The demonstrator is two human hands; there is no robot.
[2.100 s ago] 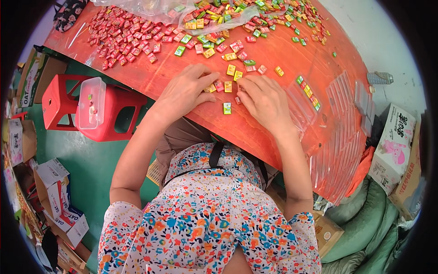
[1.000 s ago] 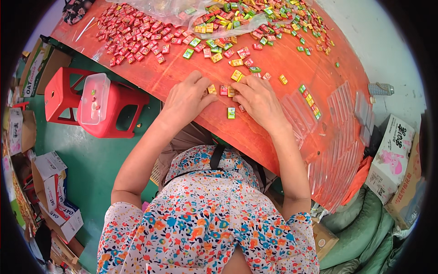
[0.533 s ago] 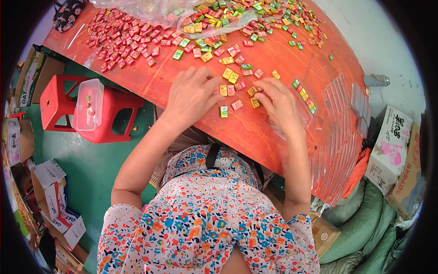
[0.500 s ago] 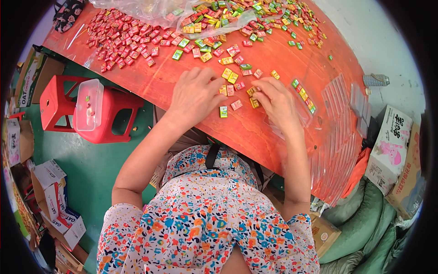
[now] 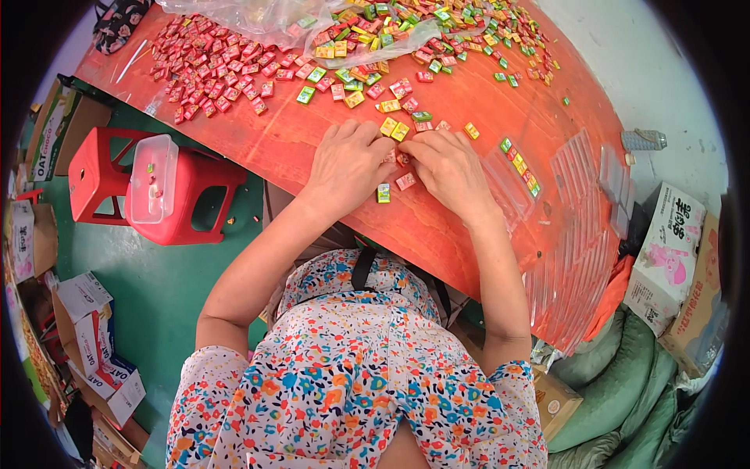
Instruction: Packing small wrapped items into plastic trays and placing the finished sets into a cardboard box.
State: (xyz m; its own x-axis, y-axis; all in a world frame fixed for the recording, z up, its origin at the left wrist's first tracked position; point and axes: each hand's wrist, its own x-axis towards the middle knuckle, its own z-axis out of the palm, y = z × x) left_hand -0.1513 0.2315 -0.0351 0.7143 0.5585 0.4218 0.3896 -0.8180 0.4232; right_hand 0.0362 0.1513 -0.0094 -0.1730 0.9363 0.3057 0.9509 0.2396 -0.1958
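Note:
Over the table, my left hand point(image 5: 349, 162) is closed, its fingertips at a small pink box point(image 5: 390, 157). Facing it, my right hand point(image 5: 451, 173) pinches at a small red box point(image 5: 403, 159) that is partly hidden by the fingers. Just below them lie another pink box point(image 5: 405, 181) and a green-and-white one point(image 5: 383, 193). Above the fingertips, two yellow boxes point(image 5: 394, 129) sit side by side. A clear plastic strip point(image 5: 520, 166) to the right holds a row of several coloured boxes.
The red table point(image 5: 461, 250) carries a heap of red boxes point(image 5: 211, 66) at the far left and a mixed pile under a clear plastic bag point(image 5: 266, 19). Stacked clear trays point(image 5: 574, 258) cover its right side. Red stools point(image 5: 191, 203) with a plastic tub point(image 5: 152, 180) stand left.
My right hand has moved left, bringing its fingertips close to my left hand's. The yellow boxes it was touching no longer show. My left hand has shifted slightly right.

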